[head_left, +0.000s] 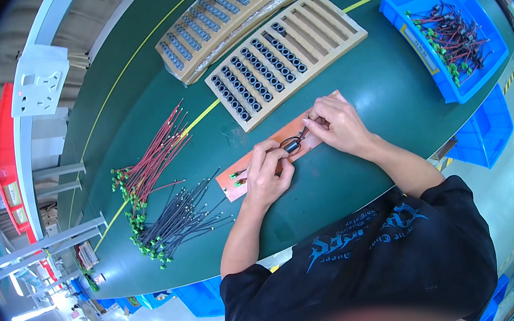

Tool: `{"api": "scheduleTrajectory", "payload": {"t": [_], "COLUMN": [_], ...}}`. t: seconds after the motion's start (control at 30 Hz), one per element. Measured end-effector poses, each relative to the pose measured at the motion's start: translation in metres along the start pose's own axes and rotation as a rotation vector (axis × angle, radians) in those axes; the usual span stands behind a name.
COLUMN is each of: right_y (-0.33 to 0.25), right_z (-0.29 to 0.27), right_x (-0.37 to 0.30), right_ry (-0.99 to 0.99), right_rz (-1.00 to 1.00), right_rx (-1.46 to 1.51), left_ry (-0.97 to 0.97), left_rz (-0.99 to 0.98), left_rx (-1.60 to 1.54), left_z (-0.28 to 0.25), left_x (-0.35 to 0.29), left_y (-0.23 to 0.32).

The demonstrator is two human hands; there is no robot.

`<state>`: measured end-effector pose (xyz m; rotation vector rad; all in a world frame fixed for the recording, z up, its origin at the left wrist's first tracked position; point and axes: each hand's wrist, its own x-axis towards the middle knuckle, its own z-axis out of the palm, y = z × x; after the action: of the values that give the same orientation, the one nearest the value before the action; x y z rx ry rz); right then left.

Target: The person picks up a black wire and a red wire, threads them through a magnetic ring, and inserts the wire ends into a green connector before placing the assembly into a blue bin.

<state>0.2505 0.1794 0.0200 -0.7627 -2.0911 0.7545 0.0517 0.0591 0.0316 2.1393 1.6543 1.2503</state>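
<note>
"Where was the core?"

"Between the two hands, over the orange strip, with dark wire looped about it."

"And the hands?"

"The left hand was curled nearly closed at the core's left end; its fingers hid whether it gripped core or wire, so I couldn't tell. The right hand had thumb and forefinger brought together on the wire just past the other end."

"How would it have handled?"

"Light, I'd have guessed, though dense for its size. The core looked hard and smooth, maybe brittle if dropped; the wire seemed bendy and a little springy. I'd have held the core round its barrel and pinched the wire close to it, sparing the green ends."

"What was in the containers?"

"Rows of black rings sat in slots of the near tray. The far tray bore grey pieces. The blue bin held jumbled red and black leads."
</note>
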Motion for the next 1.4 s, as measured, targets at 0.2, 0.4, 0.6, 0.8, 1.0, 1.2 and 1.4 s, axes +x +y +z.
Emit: {"api": "scheduleTrajectory", "payload": {"t": [0.2, 0.4, 0.6, 0.8, 1.0, 1.2, 1.4], "right_y": [-0.011, -0.033, -0.039, -0.024, -0.021, -0.014, -0.003], "right_z": [0.019, 0.049, 0.055, 0.045, 0.039, 0.032, 0.013], "right_x": [-0.004, -0.013, -0.017, -0.007, 0.003, 0.003, 0.003], "right_ry": [-0.034, 0.028, 0.073, 0.053, 0.025, 0.071, 0.053], "right_rz": [-0.003, -0.015, 0.006, 0.051, 0.018, -0.099, -0.009], "right_rx": [0.015, -0.006, -0.057, -0.032, -0.162, -0.223, -0.233], "left_ry": [-0.086, -0.05, -0.12, -0.202, -0.063, -0.085, -0.105], "left_rz": [-0.055, -0.077, -0.167, -0.118, -0.202, -0.251, -0.269], "left_rx": [-0.109, -0.128, -0.042, -0.136, -0.274, -0.225, -0.171], "left_z": [-0.016, -0.037, -0.044, -0.039, -0.021, -0.017, -0.01], "left_x": [-0.012, -0.031, -0.031, -0.015, -0.011, -0.003, 0.008], "left_y": [-0.011, -0.021, -0.013, -0.023, -0.035, -0.029, -0.016]}}
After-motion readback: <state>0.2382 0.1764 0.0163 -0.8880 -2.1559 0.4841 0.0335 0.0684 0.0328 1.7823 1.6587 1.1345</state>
